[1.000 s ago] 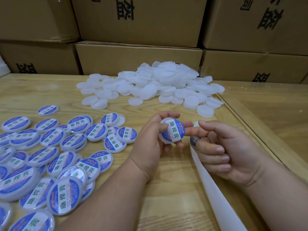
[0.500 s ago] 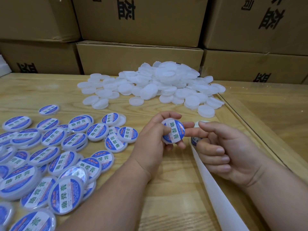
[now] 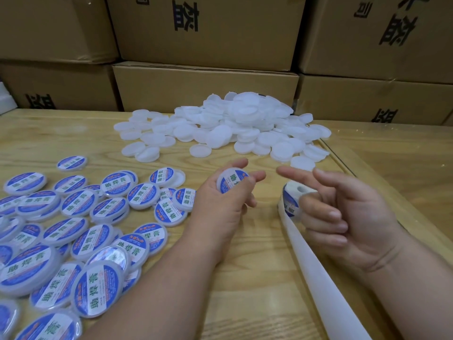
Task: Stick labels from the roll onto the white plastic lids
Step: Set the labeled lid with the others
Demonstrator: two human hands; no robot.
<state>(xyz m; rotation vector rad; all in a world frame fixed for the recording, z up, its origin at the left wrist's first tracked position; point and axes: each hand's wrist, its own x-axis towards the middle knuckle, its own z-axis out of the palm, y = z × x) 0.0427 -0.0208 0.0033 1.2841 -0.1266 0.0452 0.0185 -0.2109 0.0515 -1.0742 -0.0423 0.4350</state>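
Change: hands part. Half a second ago the right forefinger and thumb met the labelled lid held by the left hand; now a clear gap lies between them, and the left hand has swung the lid toward the left.
Left hand: the left hand [image 3: 224, 201] grips the freshly labelled lid [image 3: 231, 182] between thumb and curled fingers, label face up and tilted, above the table and near the right edge of the finished group.
Right hand: the right hand [image 3: 343, 217] has its forefinger and thumb stretched out and holding nothing, while its lower fingers are curled round the label roll [image 3: 291, 201], which sits just left of the palm.
Backing strip: the white backing strip [image 3: 316, 271] trails from the roll toward the near right edge.
Finished lids: the labelled lids [image 3: 81, 229] lie crowded and overlapping on the near left of the wooden table [image 3: 257, 278].
Blank lids: the pile of white lids [image 3: 230, 128] sits at the far centre, in front of the cardboard boxes [image 3: 203, 84], well apart from both hands.
Meaning: this lid looks done, with its label pressed on. It probably goes next onto the left group, and a blank from the far pile follows. Many blanks remain.
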